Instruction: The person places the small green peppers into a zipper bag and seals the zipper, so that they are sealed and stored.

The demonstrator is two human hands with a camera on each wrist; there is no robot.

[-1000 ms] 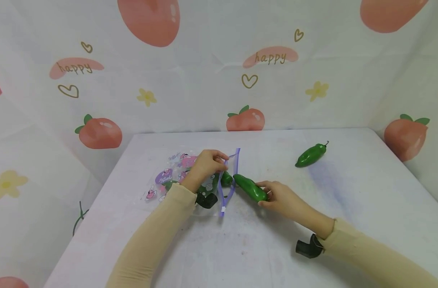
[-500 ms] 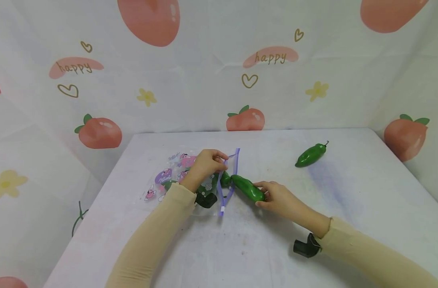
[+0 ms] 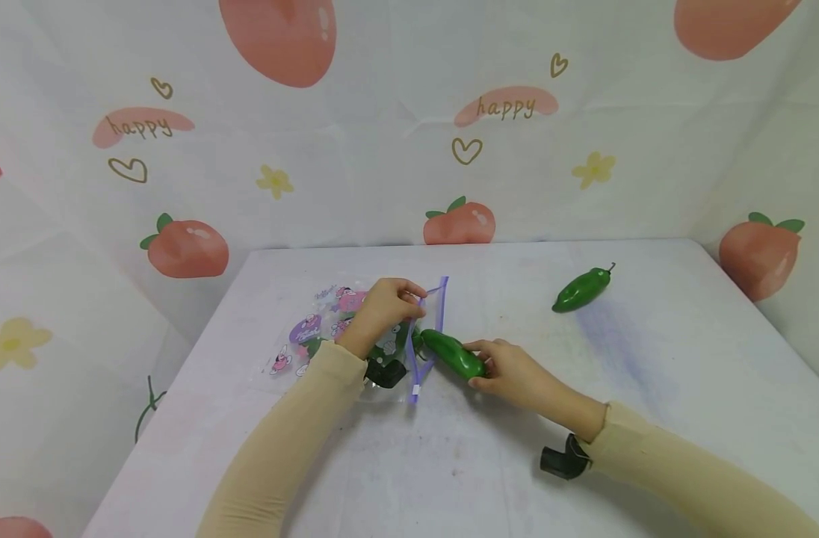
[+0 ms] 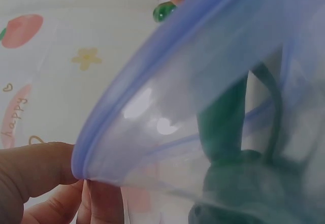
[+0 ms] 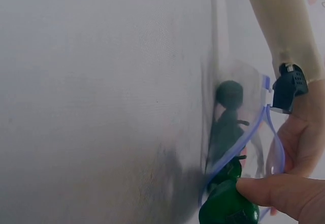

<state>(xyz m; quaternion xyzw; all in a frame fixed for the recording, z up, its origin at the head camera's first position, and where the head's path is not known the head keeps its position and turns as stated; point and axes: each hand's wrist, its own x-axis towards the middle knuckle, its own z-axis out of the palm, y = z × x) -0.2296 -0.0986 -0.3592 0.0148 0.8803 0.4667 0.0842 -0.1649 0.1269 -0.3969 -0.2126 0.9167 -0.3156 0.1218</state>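
A clear zip bag (image 3: 306,329) with cartoon prints and a purple zip edge lies on the table, its mouth facing right. My left hand (image 3: 385,308) pinches the upper rim of that mouth, and in the left wrist view thumb and fingers meet on the purple edge (image 4: 109,107). Several green peppers (image 5: 223,137) show through the plastic. With its tip in the bag's mouth, another green pepper (image 3: 453,353) is held at its rear end by my right hand (image 3: 517,377). The right wrist view shows the thumb (image 5: 279,191) on this pepper.
One more green pepper (image 3: 582,290) lies on the white table (image 3: 651,329) at the back right. A patterned cloth (image 3: 356,134) hangs behind the table. Black wrist cameras (image 3: 566,457) sit on both cuffs.
My right hand has moved left with the green pepper, bringing its tip into the bag's mouth. My left hand has hardly moved.
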